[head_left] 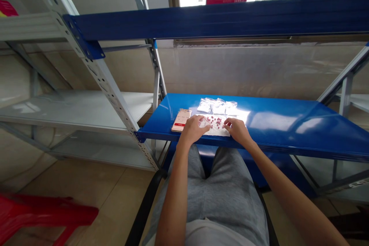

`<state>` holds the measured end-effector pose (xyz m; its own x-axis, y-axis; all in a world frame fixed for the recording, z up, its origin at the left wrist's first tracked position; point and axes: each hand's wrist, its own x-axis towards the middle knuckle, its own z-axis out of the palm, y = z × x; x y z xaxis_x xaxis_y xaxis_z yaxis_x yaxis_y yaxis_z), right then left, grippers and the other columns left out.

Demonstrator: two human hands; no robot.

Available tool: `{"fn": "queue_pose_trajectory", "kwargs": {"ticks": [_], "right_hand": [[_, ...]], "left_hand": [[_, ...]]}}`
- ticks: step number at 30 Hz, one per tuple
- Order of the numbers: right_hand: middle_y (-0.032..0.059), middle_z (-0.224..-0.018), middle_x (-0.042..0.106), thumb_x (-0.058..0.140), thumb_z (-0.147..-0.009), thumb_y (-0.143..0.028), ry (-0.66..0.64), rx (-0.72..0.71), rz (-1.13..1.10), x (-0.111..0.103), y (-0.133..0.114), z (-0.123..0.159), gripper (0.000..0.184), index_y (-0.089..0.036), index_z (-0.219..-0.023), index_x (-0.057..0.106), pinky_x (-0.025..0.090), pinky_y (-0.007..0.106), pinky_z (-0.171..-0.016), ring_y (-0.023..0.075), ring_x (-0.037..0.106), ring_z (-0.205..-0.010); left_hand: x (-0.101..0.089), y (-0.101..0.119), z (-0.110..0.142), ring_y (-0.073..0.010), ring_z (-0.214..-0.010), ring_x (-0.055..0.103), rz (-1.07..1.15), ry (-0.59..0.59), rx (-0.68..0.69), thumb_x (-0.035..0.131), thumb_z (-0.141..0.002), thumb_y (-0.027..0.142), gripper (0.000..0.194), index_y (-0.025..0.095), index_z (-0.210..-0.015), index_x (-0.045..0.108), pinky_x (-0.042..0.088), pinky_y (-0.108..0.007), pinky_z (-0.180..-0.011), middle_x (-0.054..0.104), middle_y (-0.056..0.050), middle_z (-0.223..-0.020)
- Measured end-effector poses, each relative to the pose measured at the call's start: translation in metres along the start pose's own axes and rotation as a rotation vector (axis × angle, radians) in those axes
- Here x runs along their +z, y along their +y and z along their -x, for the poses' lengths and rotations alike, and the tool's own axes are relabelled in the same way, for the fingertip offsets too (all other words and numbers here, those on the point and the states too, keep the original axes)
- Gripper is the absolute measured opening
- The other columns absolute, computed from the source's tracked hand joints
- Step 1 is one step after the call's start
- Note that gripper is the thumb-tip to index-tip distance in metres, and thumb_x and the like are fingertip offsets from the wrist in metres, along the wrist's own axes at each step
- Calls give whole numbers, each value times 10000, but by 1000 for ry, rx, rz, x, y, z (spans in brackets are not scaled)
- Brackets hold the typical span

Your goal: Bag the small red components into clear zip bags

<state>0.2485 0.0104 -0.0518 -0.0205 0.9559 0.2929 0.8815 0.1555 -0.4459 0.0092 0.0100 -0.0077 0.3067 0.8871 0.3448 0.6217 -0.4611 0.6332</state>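
Note:
Several small dark-red beads (218,121) lie scattered on a white sheet (219,132) on the blue shelf. To their left is my left hand (192,128), its thumb and fingers closed on what looks like a small clear plastic bag (204,122). At the right edge of the beads, my right hand (236,128) has its thumb and fingertips pinched together; anything between them is too small to make out. Just behind the sheet, several clear plastic bags (218,106) with whitish glare lie in a row.
A phone (182,119) with a lit screen lies left of my left hand. The blue shelf board (288,119) extends right, with a blue beam (201,23) across above it. A grey perforated post (106,84) stands left. A red stool (43,211) is on the floor.

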Motion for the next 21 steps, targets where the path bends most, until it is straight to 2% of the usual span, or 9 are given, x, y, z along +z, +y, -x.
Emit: {"fn": "queue_pose_trajectory", "kwargs": {"ticks": [8, 17, 21], "right_hand": [[95, -920, 732, 622, -915, -181, -19, -15, 71, 5, 1, 1, 143, -176, -953, 760, 435, 296, -766, 221, 664, -854], [104, -936, 713, 557, -953, -191, -32, -19, 136, 6, -2, 2, 198, -179, -987, 751, 434, 302, -773, 231, 652, -877], [108, -939, 712, 544, -953, -166, -34, -16, 130, 6, -3, 3, 201, -173, -980, 743, 428, 301, -765, 232, 649, -878]], "left_hand": [[5, 4, -1, -283, -1144, 664, -8, -6, 24, 734, -836, 390, 426, 154, -1190, 712, 501, -386, -1017, 726, -129, -1188], [9, 3, -1, -297, -1220, 644, -3, -44, 39, 769, -800, 377, 463, 182, -1216, 713, 479, -402, -1076, 702, -121, -1288], [10, 3, 0, -307, -1240, 635, -2, -72, 56, 776, -789, 348, 490, 158, -1237, 709, 472, -407, -1096, 690, -136, -1308]]}}
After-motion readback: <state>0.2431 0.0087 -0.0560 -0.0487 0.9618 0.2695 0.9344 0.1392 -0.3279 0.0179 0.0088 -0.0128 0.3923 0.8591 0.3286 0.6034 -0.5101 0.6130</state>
